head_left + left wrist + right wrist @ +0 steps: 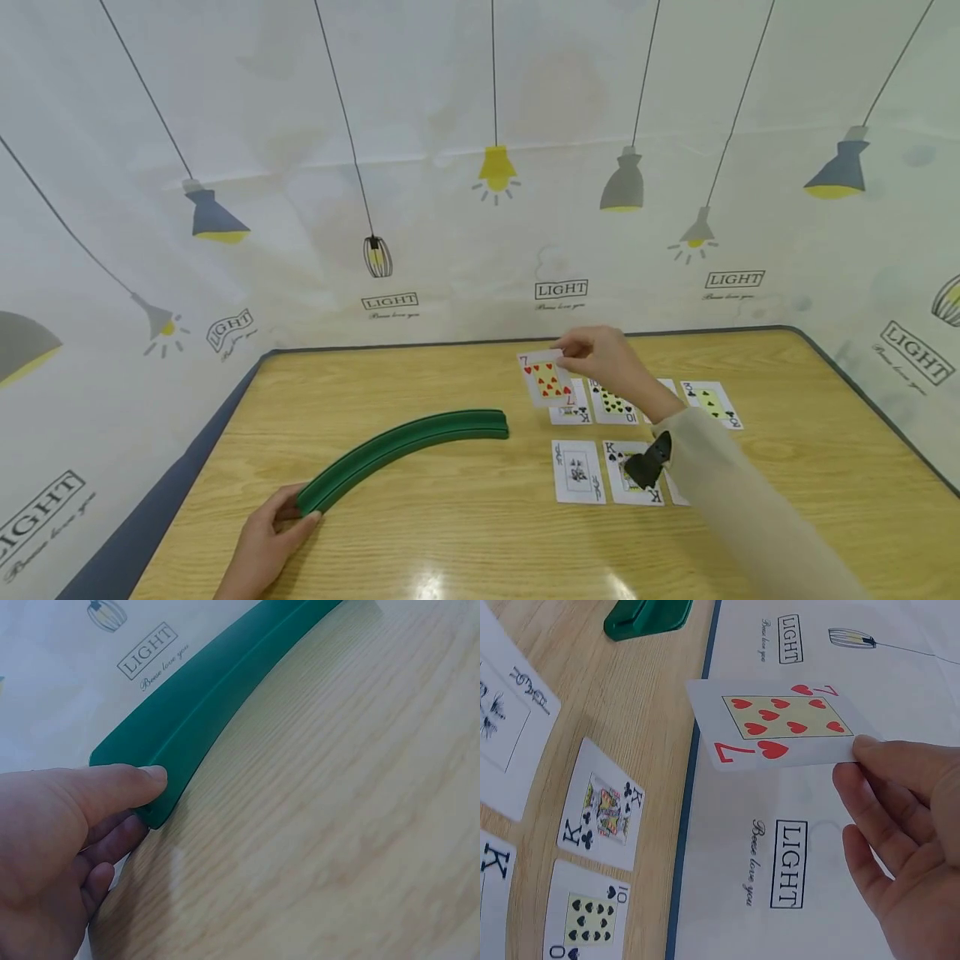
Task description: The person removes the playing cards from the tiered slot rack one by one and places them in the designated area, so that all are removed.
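Note:
My right hand (600, 354) pinches a seven of hearts card (545, 378) by its edge and holds it face up above the wooden table (465, 517); the right wrist view shows the same seven of hearts card (780, 720) at my right hand (907, 825). Below it lie face-up cards: a king of clubs (604, 804), a ten of spades (585, 919), and a ten of spades (613, 402) in the head view. My left hand (266, 542) grips the near end of a curved green card holder (405, 450), thumb (112, 787) on top of the green card holder (202, 712).
More cards lie in two rows on the table's right half, among them a king (633, 472) and a joker-like card (577, 471). A printed white backdrop (480, 208) walls the table on three sides. A black wrist strap piece (649, 461) sits on my right sleeve.

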Demonstrator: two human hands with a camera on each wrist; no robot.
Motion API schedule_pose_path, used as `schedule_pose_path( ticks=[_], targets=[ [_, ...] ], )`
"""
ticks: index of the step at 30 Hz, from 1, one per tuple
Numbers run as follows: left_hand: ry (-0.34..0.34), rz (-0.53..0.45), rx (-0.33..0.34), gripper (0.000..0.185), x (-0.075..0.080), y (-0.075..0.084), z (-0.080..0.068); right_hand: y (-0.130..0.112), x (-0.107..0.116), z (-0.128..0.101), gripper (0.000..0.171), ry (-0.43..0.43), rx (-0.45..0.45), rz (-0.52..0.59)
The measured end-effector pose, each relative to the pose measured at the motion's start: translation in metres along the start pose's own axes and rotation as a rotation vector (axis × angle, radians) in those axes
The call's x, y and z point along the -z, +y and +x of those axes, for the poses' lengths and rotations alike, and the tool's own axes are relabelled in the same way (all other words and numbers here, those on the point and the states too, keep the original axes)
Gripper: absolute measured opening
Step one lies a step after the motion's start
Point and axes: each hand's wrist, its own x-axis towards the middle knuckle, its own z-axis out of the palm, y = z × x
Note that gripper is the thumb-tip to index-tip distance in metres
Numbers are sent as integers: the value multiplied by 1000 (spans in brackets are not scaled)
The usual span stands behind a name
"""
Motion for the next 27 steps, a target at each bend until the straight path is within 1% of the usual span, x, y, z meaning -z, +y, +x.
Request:
schedule_pose_path(
  ticks=[6,10,18,21,27],
  targets=[
    [-5,1,1,43,0,-1,0,16,20,-16,24,-3,-65,-42],
    [-2,4,-3,43,0,-1,0,28,31,-30,25,6,-89,-55],
    [-3,-3,-2,42,-1,0,-1,47,52,-57,25,69,-64,-101],
    [-1,-1,-4,42,-1,0,-1,56,61,-66,26,86,-84,-124],
    [-5,-1,0,43,-1,0,0,75,77,-87,24,127,-85,-173]
  ],
)
